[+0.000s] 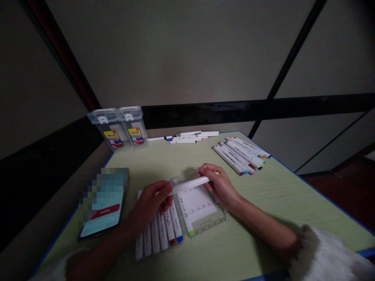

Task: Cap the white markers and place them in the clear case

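Observation:
A white marker [190, 183] with a yellow end is held crosswise between both hands, above an open clear plastic case [209, 224]. My left hand [156, 197] pinches its left end, and my right hand [216, 181] grips the yellow-tipped right end. Inside the case's right half lies a green-capped marker [185, 218] along the left side, beside a white paper insert [197, 201]. Several white markers [162, 230] lie side by side in the left half, two of them showing red and blue ends. My left hand covers their upper ends.
A phone [107, 203] lies on the left of the table. Two clear lidded boxes [127, 127] with labels stand at the back left. Loose markers [190, 137] lie along the back edge, and another group of markers [241, 154] lies at the right.

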`<state>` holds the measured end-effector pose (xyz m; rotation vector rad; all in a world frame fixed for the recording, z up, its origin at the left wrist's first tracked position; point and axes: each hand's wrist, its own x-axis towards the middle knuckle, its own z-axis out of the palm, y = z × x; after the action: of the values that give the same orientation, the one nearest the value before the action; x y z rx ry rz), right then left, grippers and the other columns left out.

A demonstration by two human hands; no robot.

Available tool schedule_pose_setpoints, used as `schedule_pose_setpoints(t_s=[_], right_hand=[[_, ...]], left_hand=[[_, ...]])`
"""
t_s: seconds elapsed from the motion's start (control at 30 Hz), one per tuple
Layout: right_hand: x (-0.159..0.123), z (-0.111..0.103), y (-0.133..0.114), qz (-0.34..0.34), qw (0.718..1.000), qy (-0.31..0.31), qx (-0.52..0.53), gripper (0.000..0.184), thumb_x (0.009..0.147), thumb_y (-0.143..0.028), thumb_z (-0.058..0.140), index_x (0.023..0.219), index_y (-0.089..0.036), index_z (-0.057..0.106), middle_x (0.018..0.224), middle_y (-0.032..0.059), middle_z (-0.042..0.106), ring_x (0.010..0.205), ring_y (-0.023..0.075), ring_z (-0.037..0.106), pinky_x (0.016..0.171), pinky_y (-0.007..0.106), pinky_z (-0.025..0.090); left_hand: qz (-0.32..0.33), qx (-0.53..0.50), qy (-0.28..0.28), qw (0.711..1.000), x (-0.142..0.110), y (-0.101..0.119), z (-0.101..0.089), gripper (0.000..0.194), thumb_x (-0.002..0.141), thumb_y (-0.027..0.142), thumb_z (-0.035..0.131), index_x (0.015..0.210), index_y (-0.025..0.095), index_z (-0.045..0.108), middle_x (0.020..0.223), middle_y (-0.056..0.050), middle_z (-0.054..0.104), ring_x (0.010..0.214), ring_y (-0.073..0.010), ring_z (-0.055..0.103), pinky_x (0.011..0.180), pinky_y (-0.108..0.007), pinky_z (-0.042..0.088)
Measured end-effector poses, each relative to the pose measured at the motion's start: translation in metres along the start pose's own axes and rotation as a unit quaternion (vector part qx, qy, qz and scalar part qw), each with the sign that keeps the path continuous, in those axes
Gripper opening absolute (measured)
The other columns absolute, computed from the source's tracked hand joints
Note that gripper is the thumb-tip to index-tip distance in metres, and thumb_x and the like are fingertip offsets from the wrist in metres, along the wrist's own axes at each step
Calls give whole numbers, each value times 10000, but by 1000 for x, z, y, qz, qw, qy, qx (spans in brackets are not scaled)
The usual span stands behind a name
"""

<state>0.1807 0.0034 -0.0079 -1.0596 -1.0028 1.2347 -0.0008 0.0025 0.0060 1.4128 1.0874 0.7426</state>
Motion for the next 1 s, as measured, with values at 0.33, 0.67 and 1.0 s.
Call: schedule_pose_setpoints(t_s=[0.33, 0.67, 1.0], right_hand=[[-1, 1, -2, 8, 1000, 6, -3, 225, 666, -304, 559, 502, -156, 514, 326, -80, 352, 321, 42, 227, 393, 244, 109], [-2, 1, -2, 13, 1000, 6, -3, 218, 663, -301, 560, 507, -158, 508, 344, -76, 365, 331, 45, 231, 396, 240, 113], [-1, 1, -1, 17, 1000, 9, -11, 228, 670, -311, 552, 507, -157, 508, 312, -83, 338, 316, 46, 218, 387, 243, 95]], left_hand=[[21, 8, -18, 1000, 1, -3, 1, 328, 771, 377, 450, 532, 154, 470, 464, 58, 469, 398, -58, 378, 412, -180, 302], [22, 52, -8, 998, -1, 2, 1, 216, 633, 229, 587, 829, 184, 510, 603, 73, 531, 408, -50, 380, 389, -165, 274], [-18, 53, 8, 998, -1, 5, 4, 175, 646, 314, 556, 723, 165, 509, 445, 101, 433, 389, -56, 359, 394, -168, 267]])
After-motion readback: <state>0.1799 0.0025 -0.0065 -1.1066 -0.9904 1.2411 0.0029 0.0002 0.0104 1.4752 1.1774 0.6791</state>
